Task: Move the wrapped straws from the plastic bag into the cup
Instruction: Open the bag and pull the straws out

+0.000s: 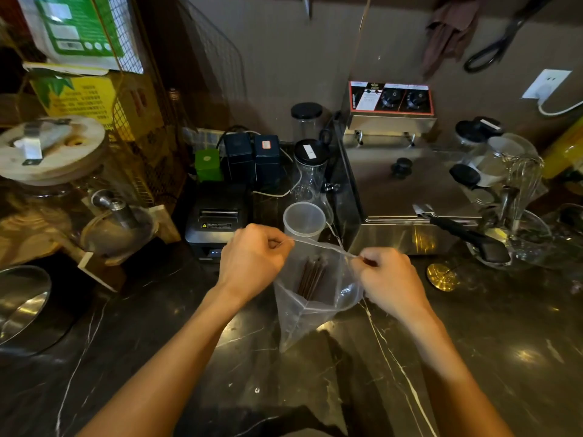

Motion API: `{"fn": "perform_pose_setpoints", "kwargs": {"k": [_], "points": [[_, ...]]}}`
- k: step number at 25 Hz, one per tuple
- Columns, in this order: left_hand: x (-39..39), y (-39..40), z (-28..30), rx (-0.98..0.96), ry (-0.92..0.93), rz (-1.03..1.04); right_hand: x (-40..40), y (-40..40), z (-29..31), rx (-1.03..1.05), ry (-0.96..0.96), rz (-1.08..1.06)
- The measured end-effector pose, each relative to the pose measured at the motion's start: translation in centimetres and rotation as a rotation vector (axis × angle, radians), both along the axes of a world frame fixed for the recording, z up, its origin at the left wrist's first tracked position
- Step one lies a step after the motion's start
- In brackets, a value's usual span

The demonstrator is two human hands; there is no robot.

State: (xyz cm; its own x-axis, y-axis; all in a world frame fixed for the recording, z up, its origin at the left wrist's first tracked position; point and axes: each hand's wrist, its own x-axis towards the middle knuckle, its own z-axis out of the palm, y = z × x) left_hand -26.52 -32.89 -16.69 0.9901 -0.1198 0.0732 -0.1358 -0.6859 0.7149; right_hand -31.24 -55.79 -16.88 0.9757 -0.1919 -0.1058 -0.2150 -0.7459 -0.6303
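A clear plastic bag (296, 313) hangs over the dark marble counter, its mouth stretched wide between my two hands. My left hand (252, 257) pinches the left side of the bag's rim. My right hand (388, 279) pinches the right side. Inside the bag a bundle of dark brown wrapped straws (310, 277) leans upright. A translucent plastic cup (303, 220) stands upright and empty just behind the bag, close to my left hand.
A black receipt printer (214, 222) sits left of the cup. A steel appliance (403, 197) stands right of it. Glass bowls with a whisk (517, 234) are at far right, a gold disc (441, 276) near my right hand, a steel bowl (22, 304) at far left.
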Motion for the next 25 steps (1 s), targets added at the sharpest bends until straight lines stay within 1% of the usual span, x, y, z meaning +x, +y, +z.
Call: {"fn": "perform_pose_setpoints", "kwargs": {"k": [2, 3, 5, 7, 8, 9, 11, 12, 14, 17, 20, 21, 22, 23, 25], "points": [[0.2, 0.0, 0.0, -0.096, 0.01, -0.061, -0.5, -0.5, 0.1, 0.097, 0.018, 0.059], [0.3, -0.1, 0.0, -0.139, 0.017, -0.098, -0.7, -0.7, 0.1, 0.178, 0.035, 0.116], [0.7, -0.2, 0.1, -0.19, 0.025, -0.161, -1.3, -1.3, 0.2, 0.411, 0.071, 0.188], [1.1, -0.3, 0.3, -0.195, 0.023, -0.212, -1.6, -2.3, -0.3, 0.617, 0.088, 0.079], [1.2, -0.3, 0.4, -0.202, 0.024, -0.225, -1.5, -2.6, -1.0, 0.636, 0.086, 0.001], [1.4, -0.5, 0.5, -0.222, 0.028, -0.235, -1.3, -2.9, -1.8, 0.559, 0.092, -0.052], [1.5, -0.8, 0.8, -0.278, 0.036, -0.262, -0.9, -2.5, -3.8, 0.372, 0.202, -0.047], [1.5, -1.1, 1.0, -0.303, 0.038, -0.278, -0.7, -2.0, -4.9, 0.371, 0.255, -0.015], [1.4, -1.4, 1.5, -0.358, 0.039, -0.308, -0.4, -0.8, -7.1, 0.49, 0.317, 0.027], [1.2, -1.2, 2.6, -0.479, 0.035, -0.37, 0.0, -0.2, -10.0, 0.674, 0.298, -0.007], [1.5, -0.5, 3.5, -0.615, 0.013, -0.385, 0.6, -0.1, -11.5, 1.069, 0.299, -0.199], [1.6, -0.3, 3.7, -0.646, 0.011, -0.371, 0.7, -0.1, -11.7, 1.185, 0.298, -0.227], [1.7, -0.1, 3.8, -0.666, 0.015, -0.35, 0.7, -0.2, -11.9, 1.26, 0.295, -0.228], [1.7, 0.1, 3.9, -0.686, 0.025, -0.326, 0.6, -0.2, -11.8, 1.295, 0.293, -0.212], [1.8, 0.4, 4.0, -0.734, 0.04, -0.264, 0.5, -0.3, -11.8, 1.264, 0.292, -0.18]]}}
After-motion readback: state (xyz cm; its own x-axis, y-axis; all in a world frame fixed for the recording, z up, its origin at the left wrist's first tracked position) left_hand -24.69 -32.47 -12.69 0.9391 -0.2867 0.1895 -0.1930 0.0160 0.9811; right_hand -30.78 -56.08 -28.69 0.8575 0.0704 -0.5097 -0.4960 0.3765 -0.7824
